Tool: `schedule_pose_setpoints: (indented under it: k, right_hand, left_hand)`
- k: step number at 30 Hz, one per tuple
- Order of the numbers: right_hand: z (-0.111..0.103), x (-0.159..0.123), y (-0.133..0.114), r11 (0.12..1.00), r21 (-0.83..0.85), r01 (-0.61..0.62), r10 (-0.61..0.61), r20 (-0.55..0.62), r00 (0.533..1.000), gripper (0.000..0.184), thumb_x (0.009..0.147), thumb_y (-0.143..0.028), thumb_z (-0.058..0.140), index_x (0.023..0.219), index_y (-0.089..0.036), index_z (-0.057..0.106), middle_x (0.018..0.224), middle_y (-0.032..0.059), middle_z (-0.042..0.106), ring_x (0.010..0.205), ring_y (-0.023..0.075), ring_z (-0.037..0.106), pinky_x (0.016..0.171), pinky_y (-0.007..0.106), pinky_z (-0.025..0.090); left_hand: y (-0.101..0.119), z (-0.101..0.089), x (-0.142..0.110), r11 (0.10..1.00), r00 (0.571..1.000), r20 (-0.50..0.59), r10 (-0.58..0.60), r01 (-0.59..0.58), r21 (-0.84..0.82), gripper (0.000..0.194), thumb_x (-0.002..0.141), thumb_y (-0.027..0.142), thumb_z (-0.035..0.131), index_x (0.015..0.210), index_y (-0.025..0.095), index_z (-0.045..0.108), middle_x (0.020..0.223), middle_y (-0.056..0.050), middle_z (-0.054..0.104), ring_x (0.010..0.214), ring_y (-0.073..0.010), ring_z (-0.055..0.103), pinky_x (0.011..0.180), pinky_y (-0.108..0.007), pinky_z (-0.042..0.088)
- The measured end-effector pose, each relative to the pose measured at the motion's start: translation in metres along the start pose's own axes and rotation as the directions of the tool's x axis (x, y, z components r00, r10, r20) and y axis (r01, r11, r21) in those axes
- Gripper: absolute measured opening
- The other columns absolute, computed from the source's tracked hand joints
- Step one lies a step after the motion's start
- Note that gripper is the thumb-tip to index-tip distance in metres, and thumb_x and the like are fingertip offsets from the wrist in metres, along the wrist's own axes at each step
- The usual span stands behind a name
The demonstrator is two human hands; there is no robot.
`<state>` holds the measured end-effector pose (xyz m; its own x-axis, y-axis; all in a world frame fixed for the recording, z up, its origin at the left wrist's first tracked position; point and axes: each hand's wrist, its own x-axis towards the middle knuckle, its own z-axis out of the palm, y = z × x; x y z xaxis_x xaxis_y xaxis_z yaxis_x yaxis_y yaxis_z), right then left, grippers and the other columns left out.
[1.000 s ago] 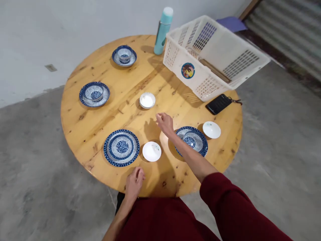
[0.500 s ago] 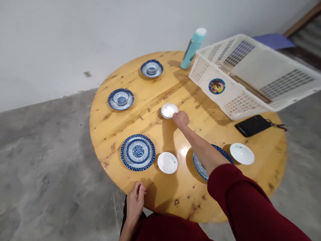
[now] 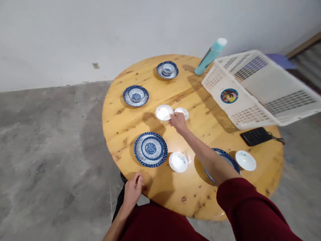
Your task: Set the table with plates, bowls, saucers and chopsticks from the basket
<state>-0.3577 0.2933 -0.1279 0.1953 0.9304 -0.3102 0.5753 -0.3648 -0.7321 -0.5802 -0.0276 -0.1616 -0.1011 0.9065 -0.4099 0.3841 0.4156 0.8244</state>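
My right hand (image 3: pixel 179 122) reaches over the middle of the round table (image 3: pixel 112 117). Its thumb and fingers pinch the edge of a white saucer (image 3: pixel 163 112), which is held just above the wood. A second white saucer (image 3: pixel 184 112) lies right behind that hand, partly hidden by it. Near the table's front left edge rests my left hand (image 3: pixel 133 189), its fingers curled in with nothing seen in them. Closest to it is a blue-patterned plate (image 3: pixel 150 149), with a white bowl (image 3: pixel 178 162) on its right. My right forearm partly covers another blue-patterned plate (image 3: pixel 229 160).
Blue-patterned plates bearing small bowls (image 3: pixel 136 95) (image 3: pixel 168 69) stand at the far left and back. A turquoise bottle (image 3: pixel 210 57) stands by a white plastic basket (image 3: pixel 240 110). Black phone (image 3: pixel 255 136) and white bowl (image 3: pixel 245 160) are at the right.
Two saucers that were stacked are now apart: my right hand has lifted one and drawn it left. My left hand stays at the table edge. The camera view has shifted.
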Motion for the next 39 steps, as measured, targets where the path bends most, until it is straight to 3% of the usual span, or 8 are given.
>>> schedule_pose_setpoints:
  k: [5,8,14,18,22,28,35,39]
  right_hand:
    - [0.085,-0.025,-0.044,0.995,0.085,-0.047,0.035,0.13,0.991,0.026,0.094,-0.016,0.05,0.068,-0.017,0.056,0.057,0.0043,0.061,0.044,0.011,0.052,0.046,0.021,0.042]
    - [0.12,-0.027,-0.063,0.988,0.125,-0.088,0.068,0.156,0.985,0.025,0.091,-0.012,0.051,0.067,-0.017,0.055,0.051,0.0007,0.058,0.04,0.0094,0.049,0.043,0.019,0.04]
    - [0.15,-0.026,-0.071,0.979,0.167,-0.119,0.098,0.132,0.986,0.021,0.088,-0.012,0.05,0.068,-0.018,0.055,0.05,-0.0009,0.057,0.039,0.0102,0.049,0.041,0.019,0.039]
    - [0.149,-0.035,-0.065,0.981,0.154,-0.119,0.1,0.128,0.987,0.017,0.086,-0.014,0.051,0.071,-0.018,0.057,0.051,0.0002,0.058,0.041,0.0119,0.05,0.041,0.021,0.039]
    - [0.135,-0.04,-0.061,0.985,0.131,-0.112,0.095,0.135,0.986,0.018,0.086,-0.014,0.05,0.071,-0.018,0.057,0.052,0.001,0.058,0.04,0.0132,0.05,0.042,0.023,0.039]
    - [0.114,-0.031,-0.065,0.991,0.109,-0.082,0.067,0.131,0.989,0.024,0.085,-0.012,0.052,0.063,-0.019,0.053,0.05,0.0009,0.057,0.041,0.0121,0.05,0.046,0.023,0.038]
    - [0.128,-0.026,-0.079,0.999,0.034,-0.035,0.026,0.234,0.972,0.022,0.086,-0.014,0.046,0.066,-0.018,0.053,0.054,0.003,0.06,0.044,0.0134,0.053,0.051,0.025,0.042]
    - [0.142,-0.039,-0.086,0.989,0.102,-0.104,0.076,0.245,0.967,0.019,0.088,-0.018,0.048,0.069,-0.019,0.051,0.054,0.0011,0.06,0.042,0.0129,0.054,0.049,0.023,0.039]
  left_hand:
    - [-0.018,-0.044,0.007,0.999,0.997,-0.068,-0.023,0.02,-0.047,0.038,0.093,0.052,0.041,0.089,0.023,0.065,0.081,-0.007,0.076,0.075,-0.0229,0.074,0.074,-0.033,0.056]
    - [-0.042,-0.073,0.009,0.987,0.985,-0.13,-0.116,0.1,-0.123,0.044,0.089,0.061,0.045,0.096,0.023,0.067,0.085,-0.009,0.078,0.077,-0.0255,0.076,0.076,-0.037,0.06]
    - [-0.103,-0.138,0.009,0.962,0.945,-0.23,-0.235,0.193,-0.192,0.061,0.077,0.078,0.055,0.097,0.022,0.069,0.083,-0.01,0.079,0.079,-0.0309,0.078,0.074,-0.041,0.063]
    - [-0.117,-0.176,0.015,0.967,0.927,-0.294,-0.233,0.189,-0.169,0.068,0.074,0.083,0.055,0.095,0.021,0.069,0.08,-0.009,0.078,0.076,-0.0307,0.077,0.072,-0.042,0.063]
    - [-0.1,-0.203,0.043,0.991,0.949,-0.289,-0.126,0.106,-0.086,0.062,0.081,0.078,0.053,0.098,0.02,0.069,0.085,-0.01,0.078,0.078,-0.0285,0.076,0.074,-0.041,0.062]
    - [-0.047,-0.222,0.116,0.998,0.981,-0.186,0.048,-0.053,-0.023,0.047,0.088,0.063,0.052,0.099,0.021,0.068,0.086,-0.008,0.076,0.077,-0.0238,0.074,0.074,-0.036,0.059]
    - [0.014,-0.249,0.231,0.977,0.977,0.004,0.212,-0.212,0.033,0.042,0.091,0.057,0.052,0.099,0.02,0.069,0.085,-0.007,0.076,0.075,-0.0216,0.073,0.075,-0.033,0.057]
    - [0.037,-0.261,0.304,0.969,0.96,0.153,0.234,-0.242,0.038,0.048,0.09,0.061,0.053,0.099,0.018,0.071,0.085,-0.009,0.076,0.075,-0.0211,0.072,0.072,-0.032,0.058]
